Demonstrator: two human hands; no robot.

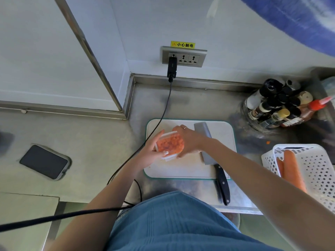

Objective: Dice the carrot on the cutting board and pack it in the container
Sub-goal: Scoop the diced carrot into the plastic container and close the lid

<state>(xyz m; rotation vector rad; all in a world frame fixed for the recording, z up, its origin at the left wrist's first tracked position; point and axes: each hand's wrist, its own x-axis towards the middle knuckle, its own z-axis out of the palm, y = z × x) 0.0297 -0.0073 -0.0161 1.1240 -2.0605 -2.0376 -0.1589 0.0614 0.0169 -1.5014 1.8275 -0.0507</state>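
Now both hands grip a clear plastic container (pixel 170 146) over the white cutting board (pixel 190 169). Left hand (pixel 154 151) and right hand (pixel 186 138) clasp its sides. Small orange carrot dice (pixel 169 144) fill it.

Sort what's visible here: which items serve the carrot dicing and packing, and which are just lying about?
In use: container of diced carrot, left hand, right hand, cutting board, knife.
Lying about: phone, wall socket, bottles, basket of whole carrots.

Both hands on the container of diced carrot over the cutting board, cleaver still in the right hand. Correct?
Not quite. In the head view the cleaver lies on the cutting board, under the right forearm, unheld. Both hands, left and right, do hold the container of diced carrot over the board.
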